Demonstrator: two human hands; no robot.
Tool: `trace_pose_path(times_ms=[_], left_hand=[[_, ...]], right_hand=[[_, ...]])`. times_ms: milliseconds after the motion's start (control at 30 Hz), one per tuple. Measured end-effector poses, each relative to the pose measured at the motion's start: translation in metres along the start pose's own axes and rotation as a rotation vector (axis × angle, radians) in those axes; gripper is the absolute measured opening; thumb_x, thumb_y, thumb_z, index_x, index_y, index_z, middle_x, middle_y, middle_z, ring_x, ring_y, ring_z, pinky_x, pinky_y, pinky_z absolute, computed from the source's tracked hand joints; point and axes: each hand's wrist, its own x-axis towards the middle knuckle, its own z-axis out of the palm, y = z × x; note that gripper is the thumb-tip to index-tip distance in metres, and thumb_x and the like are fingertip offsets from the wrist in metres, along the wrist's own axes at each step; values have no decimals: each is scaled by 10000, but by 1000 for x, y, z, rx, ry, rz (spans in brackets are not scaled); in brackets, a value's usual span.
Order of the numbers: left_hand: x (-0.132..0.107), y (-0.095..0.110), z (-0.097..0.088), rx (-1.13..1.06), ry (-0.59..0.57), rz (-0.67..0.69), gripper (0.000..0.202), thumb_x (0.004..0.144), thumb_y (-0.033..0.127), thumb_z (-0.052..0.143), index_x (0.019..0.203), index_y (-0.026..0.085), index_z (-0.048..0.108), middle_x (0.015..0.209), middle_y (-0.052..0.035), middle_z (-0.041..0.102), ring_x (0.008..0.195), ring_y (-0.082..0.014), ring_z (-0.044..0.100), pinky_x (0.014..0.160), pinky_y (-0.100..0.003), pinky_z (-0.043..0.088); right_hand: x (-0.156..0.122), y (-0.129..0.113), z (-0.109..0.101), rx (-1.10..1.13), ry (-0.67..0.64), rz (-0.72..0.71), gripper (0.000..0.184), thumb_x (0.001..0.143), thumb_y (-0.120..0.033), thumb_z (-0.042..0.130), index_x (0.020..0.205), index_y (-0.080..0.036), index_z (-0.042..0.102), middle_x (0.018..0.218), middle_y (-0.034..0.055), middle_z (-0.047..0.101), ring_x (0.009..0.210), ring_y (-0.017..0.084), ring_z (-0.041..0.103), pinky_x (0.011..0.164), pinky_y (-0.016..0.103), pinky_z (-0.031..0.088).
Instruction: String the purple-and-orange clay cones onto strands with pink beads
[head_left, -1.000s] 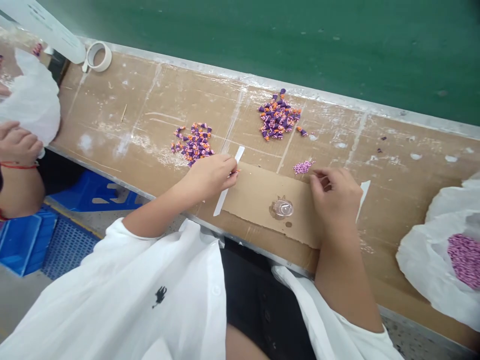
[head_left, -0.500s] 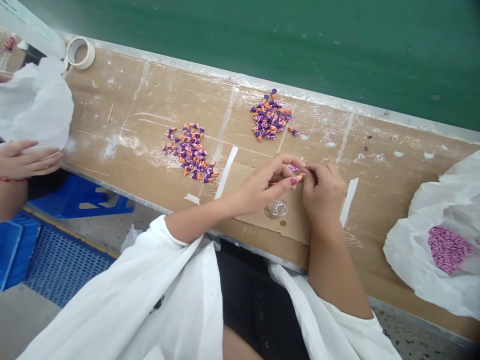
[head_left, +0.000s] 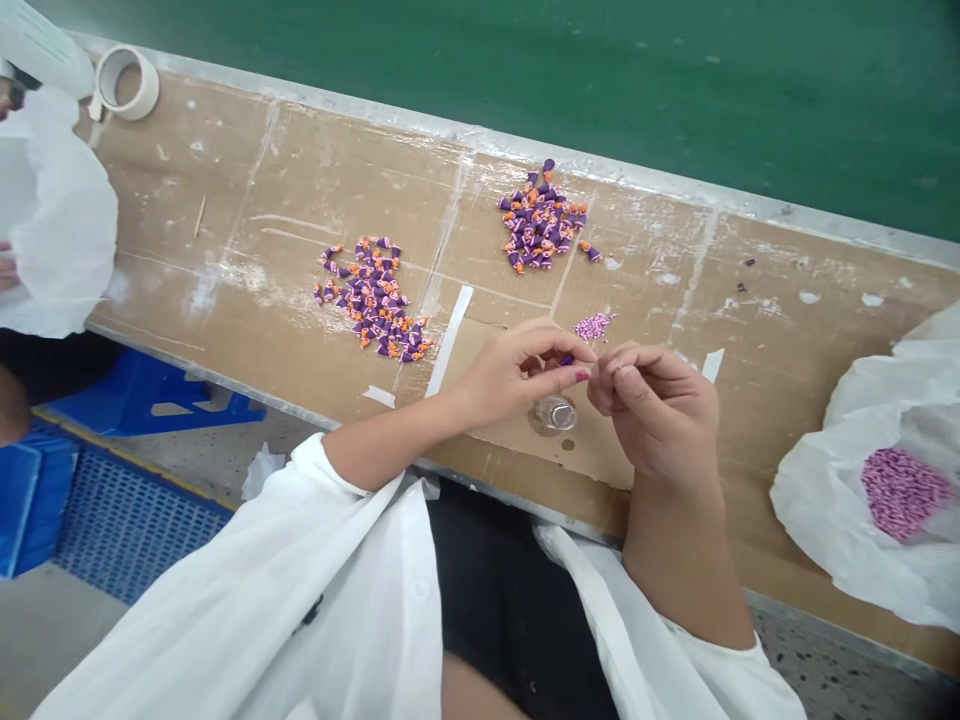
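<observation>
Head view: left hand (head_left: 517, 372), thumb and finger closed lightly on one purple piece (head_left: 566, 360) above the cardboard strip (head_left: 600, 458); right hand (head_left: 664, 405), fingertips pinched together beside it, any content too small to tell. Handling, as judged: gentle, steady pinch, fingertips close. Containers: clear cup (head_left: 556, 412) on the strip, contents unclear; white bag (head_left: 814, 480), right, holding pink bits (head_left: 904, 492).

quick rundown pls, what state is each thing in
Left hand: pinching a small purple piece
Right hand: fingertips together, anything held unclear
Clear cup: on cardboard sheet, contents unclear
Left purple-and-orange pile: loose
Right purple-and-orange pile: loose, one piece apart
Pink bits: loosely heaped
Right white bag: open, pink contents showing
Tape roll: end sticking out
</observation>
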Motion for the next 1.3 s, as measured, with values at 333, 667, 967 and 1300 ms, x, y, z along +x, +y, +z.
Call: trace_pose_path(times_ms=[333, 667, 967, 1300], left_hand=[[-4, -7, 1, 262, 6, 417, 219, 1027, 329, 571, 996, 207, 750, 986, -68, 742, 915, -114, 699, 821, -229, 527], [-6, 1, 2, 144, -41, 251, 215, 1008, 332, 567, 901, 193, 691, 942, -66, 702, 854, -125, 636, 814, -269, 510], [-9, 6, 17, -567, -31, -260, 451, 735, 489, 887, 848, 162, 599, 713, 47, 573, 594, -38, 507, 590, -202, 438], [-10, 10, 21, -684, -62, -319, 460, 702, 457, 915, 822, 156, 588, 640, 71, 552, 525, -24, 477, 497, -177, 400]], right_hand=[[-7, -8, -1, -213, -73, -39, 285, 890, -494, 768, 790, -233, 714, 701, -21, 632, 577, 104, 524, 545, 260, 480], [-13, -15, 1, -366, 19, -151, 127, 899, -355, 771, 811, -263, 775, 699, -7, 673, 643, 143, 609, 587, 292, 508], [-19, -11, 11, -480, 132, -361, 49, 880, -233, 772, 876, -279, 756, 772, -7, 700, 695, 159, 649, 604, 317, 521], [-18, -11, 15, -466, 109, -470, 164, 861, -103, 743, 875, -261, 702, 765, -25, 651, 678, 133, 593, 613, 301, 471]])
